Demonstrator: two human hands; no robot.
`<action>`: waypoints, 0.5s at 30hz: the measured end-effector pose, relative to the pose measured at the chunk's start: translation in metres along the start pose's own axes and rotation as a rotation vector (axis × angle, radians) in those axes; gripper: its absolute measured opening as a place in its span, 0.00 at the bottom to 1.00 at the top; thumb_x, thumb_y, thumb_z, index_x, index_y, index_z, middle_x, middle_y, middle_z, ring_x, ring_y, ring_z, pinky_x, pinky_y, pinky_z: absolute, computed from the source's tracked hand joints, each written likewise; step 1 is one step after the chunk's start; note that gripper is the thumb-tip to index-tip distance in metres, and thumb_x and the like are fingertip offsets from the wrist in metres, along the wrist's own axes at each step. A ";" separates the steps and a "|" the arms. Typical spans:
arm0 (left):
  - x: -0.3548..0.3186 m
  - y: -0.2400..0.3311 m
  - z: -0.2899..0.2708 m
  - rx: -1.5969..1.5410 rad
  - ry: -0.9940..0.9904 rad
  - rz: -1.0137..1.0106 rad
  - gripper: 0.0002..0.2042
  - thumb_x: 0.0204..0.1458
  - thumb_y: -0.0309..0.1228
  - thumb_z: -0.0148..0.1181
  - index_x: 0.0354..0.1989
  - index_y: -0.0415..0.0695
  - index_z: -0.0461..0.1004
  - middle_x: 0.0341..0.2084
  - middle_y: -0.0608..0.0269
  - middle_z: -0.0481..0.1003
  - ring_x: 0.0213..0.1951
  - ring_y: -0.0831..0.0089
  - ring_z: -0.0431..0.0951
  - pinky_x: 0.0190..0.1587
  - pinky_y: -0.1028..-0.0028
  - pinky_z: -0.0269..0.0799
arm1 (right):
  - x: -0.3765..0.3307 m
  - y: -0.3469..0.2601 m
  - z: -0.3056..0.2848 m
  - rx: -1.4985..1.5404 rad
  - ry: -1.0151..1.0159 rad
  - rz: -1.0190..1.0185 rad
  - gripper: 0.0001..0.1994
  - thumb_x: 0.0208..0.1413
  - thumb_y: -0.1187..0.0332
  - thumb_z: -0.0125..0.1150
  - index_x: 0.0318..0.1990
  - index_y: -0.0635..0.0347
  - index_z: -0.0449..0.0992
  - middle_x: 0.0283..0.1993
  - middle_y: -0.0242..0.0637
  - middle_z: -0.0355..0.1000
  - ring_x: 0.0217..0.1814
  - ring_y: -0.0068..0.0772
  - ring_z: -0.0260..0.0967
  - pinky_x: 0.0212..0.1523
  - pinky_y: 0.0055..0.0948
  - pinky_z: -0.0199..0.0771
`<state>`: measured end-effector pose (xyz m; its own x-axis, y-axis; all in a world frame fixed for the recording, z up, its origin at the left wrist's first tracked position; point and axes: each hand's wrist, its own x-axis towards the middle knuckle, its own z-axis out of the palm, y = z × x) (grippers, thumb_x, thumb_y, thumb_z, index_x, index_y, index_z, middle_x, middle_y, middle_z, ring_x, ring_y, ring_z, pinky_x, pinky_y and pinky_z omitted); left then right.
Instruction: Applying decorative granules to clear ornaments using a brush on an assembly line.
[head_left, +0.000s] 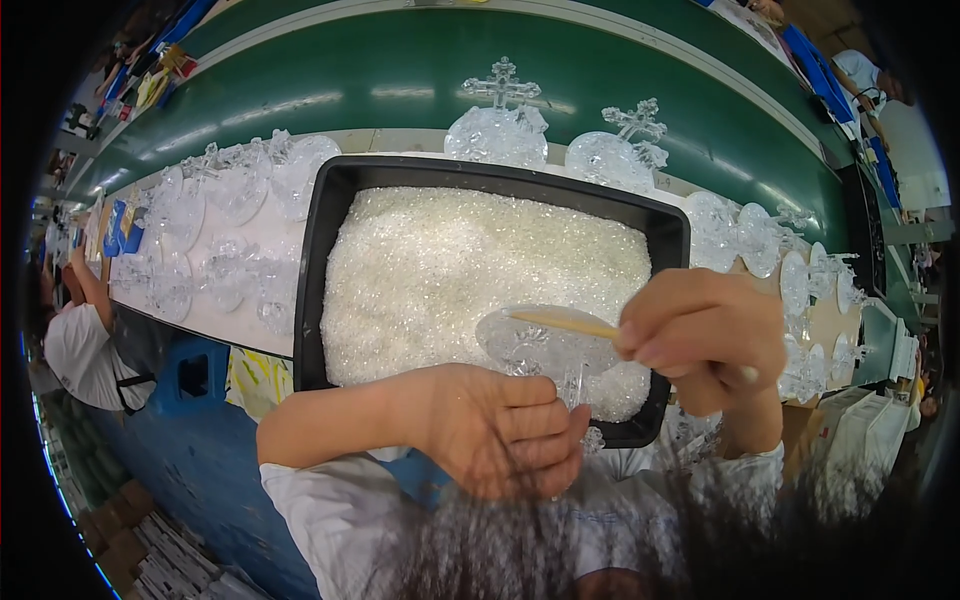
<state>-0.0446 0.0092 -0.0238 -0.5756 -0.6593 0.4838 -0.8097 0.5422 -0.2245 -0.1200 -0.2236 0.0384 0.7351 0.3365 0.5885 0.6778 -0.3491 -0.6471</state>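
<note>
Head view, one moment. The left hand (500, 430) is closed around the stem of a clear plastic ornament (545, 348), a flat oval piece, and holds it level over the near right corner of a black tray (320, 250). The right hand (705, 335) pinches a thin wooden stick (565, 322) between thumb and fingers; the stick's far end lies across the top of the ornament, touching it or just above it, which of the two cannot be told.

The tray is filled nearly to the rim with fine white glittery grains (470, 270). The surface looks fairly even, with no deep hollow.

Progress, as a judgement: the ornament in hand appears to be mid-treatment, held over the grains with the stick working on its face. Whether grains already cling to it cannot be told, since it is clear and sits against the white fill.

Many similar clear ornaments (230, 230) lie on the pale board to the left of the tray, more stand behind it, some topped with crosses (500, 85), and another row (800, 280) runs along the right. Which of these are finished and which are waiting cannot be read from this view.

Beyond them runs a green belt (420, 70). Another person (85, 340) stands at the left edge.
</note>
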 end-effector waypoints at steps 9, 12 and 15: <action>0.002 0.002 -0.001 -0.204 0.128 -0.157 0.13 0.47 0.33 0.54 0.41 0.43 0.71 0.41 0.49 0.77 0.38 0.68 0.77 0.42 0.74 0.74 | -0.008 0.008 0.008 0.022 0.041 0.009 0.03 0.62 0.80 0.51 0.37 0.68 0.72 0.35 0.49 0.74 0.28 0.37 0.76 0.24 0.28 0.79; 0.000 -0.003 -0.001 -0.329 0.153 -0.213 0.12 0.45 0.32 0.59 0.39 0.44 0.72 0.40 0.52 0.77 0.35 0.68 0.76 0.37 0.73 0.73 | -0.016 0.012 0.000 -0.030 0.158 -0.006 0.03 0.64 0.78 0.50 0.39 0.67 0.70 0.35 0.47 0.71 0.26 0.34 0.72 0.23 0.27 0.77; -0.008 -0.012 -0.015 -0.439 0.140 -0.316 0.11 0.43 0.31 0.64 0.35 0.45 0.75 0.41 0.54 0.76 0.32 0.67 0.75 0.33 0.71 0.72 | -0.025 0.019 -0.001 -0.004 0.404 -0.054 0.05 0.67 0.72 0.46 0.42 0.65 0.67 0.33 0.44 0.68 0.25 0.27 0.65 0.24 0.24 0.71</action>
<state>-0.0291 0.0157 -0.0121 -0.2671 -0.7656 0.5853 -0.7998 0.5149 0.3085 -0.1253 -0.2393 0.0122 0.6438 -0.0161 0.7651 0.7149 -0.3441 -0.6088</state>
